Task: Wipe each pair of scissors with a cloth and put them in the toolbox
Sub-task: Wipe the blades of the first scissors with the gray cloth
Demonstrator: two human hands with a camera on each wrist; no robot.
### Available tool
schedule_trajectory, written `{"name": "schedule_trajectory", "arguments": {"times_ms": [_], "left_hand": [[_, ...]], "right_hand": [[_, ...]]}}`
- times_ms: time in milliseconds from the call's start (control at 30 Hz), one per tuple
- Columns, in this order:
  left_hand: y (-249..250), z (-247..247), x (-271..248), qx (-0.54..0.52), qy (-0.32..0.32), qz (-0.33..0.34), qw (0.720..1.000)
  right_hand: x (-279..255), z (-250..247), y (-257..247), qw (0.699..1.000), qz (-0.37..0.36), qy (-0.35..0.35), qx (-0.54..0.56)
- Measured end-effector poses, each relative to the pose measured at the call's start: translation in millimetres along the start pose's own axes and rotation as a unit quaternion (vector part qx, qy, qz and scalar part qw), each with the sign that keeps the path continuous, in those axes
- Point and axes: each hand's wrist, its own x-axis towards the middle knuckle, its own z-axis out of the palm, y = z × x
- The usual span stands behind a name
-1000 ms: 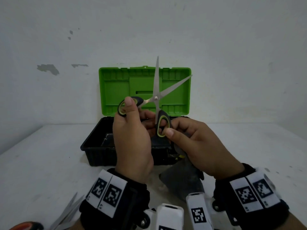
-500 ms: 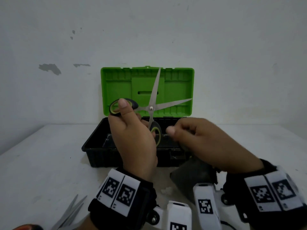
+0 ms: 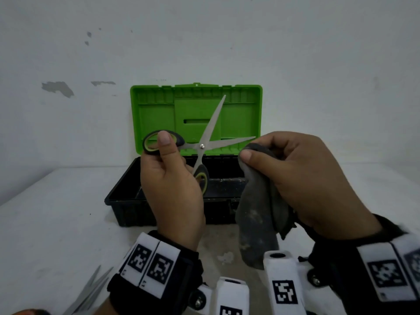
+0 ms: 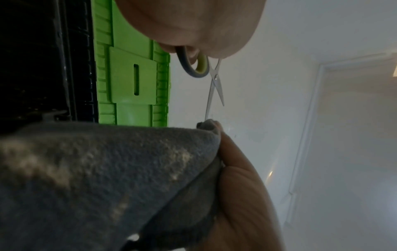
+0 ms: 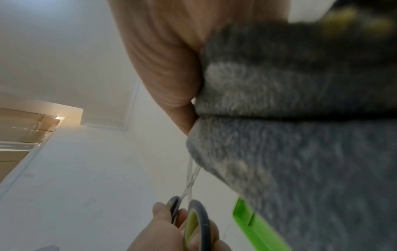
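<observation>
My left hand (image 3: 168, 155) holds a pair of black-and-green-handled scissors (image 3: 201, 146) by one handle loop, thumb over the loop, above the toolbox. The blades are spread apart. One points up across the lid, the other points right. My right hand (image 3: 284, 167) grips a dirty grey cloth (image 3: 256, 201) and pinches its top fold at the tip of the right-pointing blade. The toolbox (image 3: 127, 201) has a black base and an upright green lid (image 3: 159, 119). In the left wrist view the scissors (image 4: 214, 81) hang above the cloth (image 4: 107, 169). In the right wrist view the cloth (image 5: 300, 152) covers the blade tips of the scissors (image 5: 189, 186).
More scissors (image 3: 91, 289) lie on the white table (image 3: 45, 223) at the lower left, beside an orange handle (image 3: 29, 312) at the frame's edge. A white wall stands right behind the toolbox.
My right hand has let go of the lower handle loop and brought the cloth up to the tip of the right-hand blade. The scissors have tilted and spread wider in my left hand.
</observation>
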Motion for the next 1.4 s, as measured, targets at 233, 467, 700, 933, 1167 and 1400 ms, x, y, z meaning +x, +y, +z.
{"name": "schedule_trajectory", "arguments": {"times_ms": [233,467,700,933,1167,1400], "left_hand": [[-4,2,-5,-0.018,-0.04,-0.036,0.998],[-5,2,-10,0.028,-0.039,0.038,0.998],[-7,2,-12,0.082,-0.088,0.05,0.991],[-16,1,-6,0.097,-0.093,0.048,0.99],[-10,2,-12,0.134,-0.129,0.067,0.98],[-8,1,-13,0.151,-0.152,0.073,0.974]], "right_hand": [[-2,7,-4,0.997,-0.031,0.062,-0.018],[-9,20,-8,0.986,-0.086,0.096,-0.104],[-6,25,1,0.98,-0.098,0.085,-0.148],[-4,13,-5,0.984,-0.105,0.07,-0.129],[-3,13,1,0.969,-0.149,0.056,-0.19],[-4,19,3,0.966,-0.164,0.061,-0.191]]}}
